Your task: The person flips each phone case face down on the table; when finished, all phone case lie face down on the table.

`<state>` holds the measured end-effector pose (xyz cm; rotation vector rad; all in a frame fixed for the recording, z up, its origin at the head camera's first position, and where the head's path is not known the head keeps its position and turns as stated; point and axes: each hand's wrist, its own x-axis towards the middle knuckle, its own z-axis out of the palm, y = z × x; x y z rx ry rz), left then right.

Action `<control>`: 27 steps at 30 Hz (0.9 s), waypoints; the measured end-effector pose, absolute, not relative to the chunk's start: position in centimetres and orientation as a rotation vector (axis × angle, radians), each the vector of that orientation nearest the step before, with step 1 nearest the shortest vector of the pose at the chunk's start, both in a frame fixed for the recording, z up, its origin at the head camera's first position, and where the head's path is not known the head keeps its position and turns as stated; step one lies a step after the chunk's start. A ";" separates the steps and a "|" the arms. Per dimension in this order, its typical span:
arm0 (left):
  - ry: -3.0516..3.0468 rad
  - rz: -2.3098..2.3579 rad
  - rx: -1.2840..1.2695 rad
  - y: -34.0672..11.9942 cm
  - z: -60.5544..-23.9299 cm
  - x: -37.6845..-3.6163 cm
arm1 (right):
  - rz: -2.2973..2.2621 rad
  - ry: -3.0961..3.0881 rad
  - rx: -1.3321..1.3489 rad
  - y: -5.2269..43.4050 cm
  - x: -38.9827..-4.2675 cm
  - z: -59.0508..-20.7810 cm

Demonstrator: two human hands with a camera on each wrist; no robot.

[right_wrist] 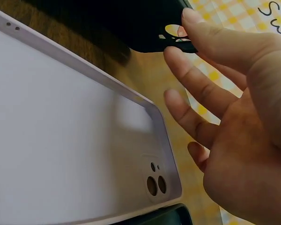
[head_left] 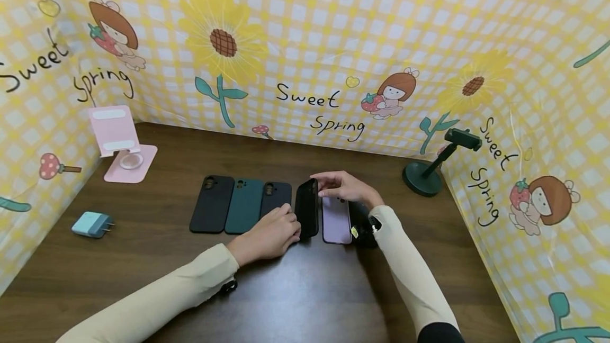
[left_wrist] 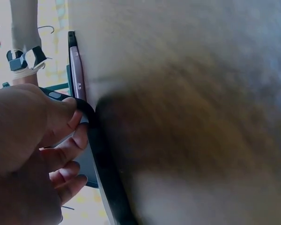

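Both my hands are on a black phone case (head_left: 307, 208), which stands tilted up on its long edge in a row of phone cases. My left hand (head_left: 271, 232) pinches its near end; in the left wrist view, thumb and fingers grip the dark rim (left_wrist: 105, 154). At the far end, my right hand (head_left: 348, 188) holds the corner by the camera cutout between thumb and finger, seen in the right wrist view (right_wrist: 239, 89). Just right of it lies a lilac case (head_left: 336, 221), its hollow inside facing up. A dark navy case (head_left: 276, 195) lies partly behind my left hand.
Further left lie a teal case (head_left: 244, 206) and a black case (head_left: 212, 204). Another dark case (head_left: 360, 213) is mostly hidden under my right wrist. A pink stand (head_left: 126, 147), a blue charger (head_left: 92, 224) and a dark green stand (head_left: 424, 178) surround the row.
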<state>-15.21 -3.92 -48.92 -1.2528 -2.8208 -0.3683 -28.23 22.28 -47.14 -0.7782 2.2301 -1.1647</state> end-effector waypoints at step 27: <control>-2.759 -0.471 -1.317 -4.6 -48.3 -15.1 | -1.152 2.214 -0.785 21.5 -28.3 -47.0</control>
